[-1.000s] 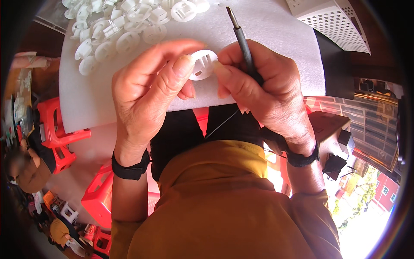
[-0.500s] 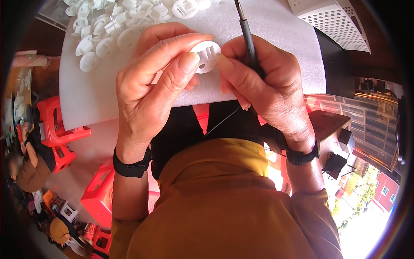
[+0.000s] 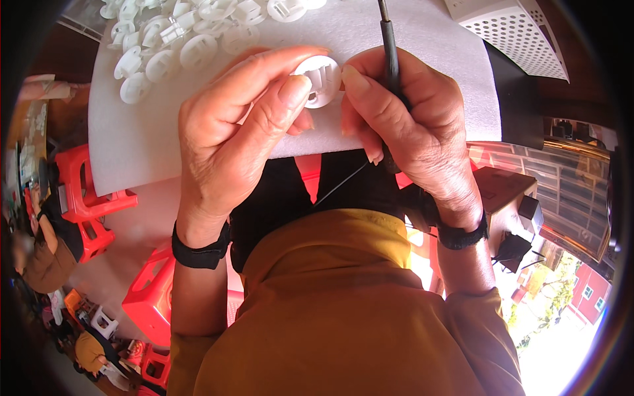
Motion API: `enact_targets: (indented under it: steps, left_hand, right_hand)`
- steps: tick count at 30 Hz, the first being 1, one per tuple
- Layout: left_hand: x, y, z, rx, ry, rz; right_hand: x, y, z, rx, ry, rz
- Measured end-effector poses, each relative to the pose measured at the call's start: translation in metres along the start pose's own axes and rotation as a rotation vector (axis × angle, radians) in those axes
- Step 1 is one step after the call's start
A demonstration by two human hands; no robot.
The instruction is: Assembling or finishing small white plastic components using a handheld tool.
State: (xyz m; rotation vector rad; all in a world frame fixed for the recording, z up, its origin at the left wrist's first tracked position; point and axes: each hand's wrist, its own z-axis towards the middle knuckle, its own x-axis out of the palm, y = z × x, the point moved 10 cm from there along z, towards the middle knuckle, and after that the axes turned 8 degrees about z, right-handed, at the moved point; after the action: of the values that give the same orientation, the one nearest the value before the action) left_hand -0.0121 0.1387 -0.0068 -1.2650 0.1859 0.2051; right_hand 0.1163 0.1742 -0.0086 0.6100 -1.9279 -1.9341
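Between the thumb and fingers of my left hand (image 3: 231,125) is a round white plastic part (image 3: 321,80) with slots and a small dark opening in its face. My right hand (image 3: 413,119) grips a soldering iron (image 3: 391,56) by its dark handle, the metal shaft pointing up and away from me. A thin dark cord (image 3: 340,185) hangs below that hand toward my lap. The right thumb tip is right beside the white part's edge; whether it touches, I cannot tell. Many similar white plastic parts (image 3: 198,53) lie heaped at the far left of the foam-covered table (image 3: 456,99).
A white perforated metal case (image 3: 505,33) stands at the far right. Red plastic stools (image 3: 152,294) are on the floor at the left, with a person (image 3: 53,257) beyond them. A brown box (image 3: 505,188) sits to the right, near clear drawers (image 3: 571,191).
My right hand has shifted slightly right, and the soldering iron has swung to a more upright angle. The white part has turned a little in my left fingers.
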Motion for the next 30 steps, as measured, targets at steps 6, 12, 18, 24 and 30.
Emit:
enact_targets:
  steps: [6,12,18,24,30]
  left_hand:
    - [-0.003,0.006,-0.001,-0.048,-0.039,-0.064]
    - [-0.005,0.008,0.000,-0.062,-0.056,-0.111]
    - [-0.006,0.009,0.000,-0.053,-0.074,-0.112]
    - [-0.005,0.009,0.000,-0.068,-0.079,-0.115]
    - [-0.005,0.010,-0.001,-0.098,-0.079,-0.093]
  right_hand:
    - [0.002,-0.003,0.001,0.046,0.016,0.034]
    - [0.003,-0.004,0.005,0.038,0.033,0.013]
    - [0.007,-0.001,0.003,0.067,0.039,-0.008]
    - [0.000,0.000,0.003,-0.001,0.006,-0.116]
    - [-0.004,0.000,0.001,0.020,0.010,-0.078]
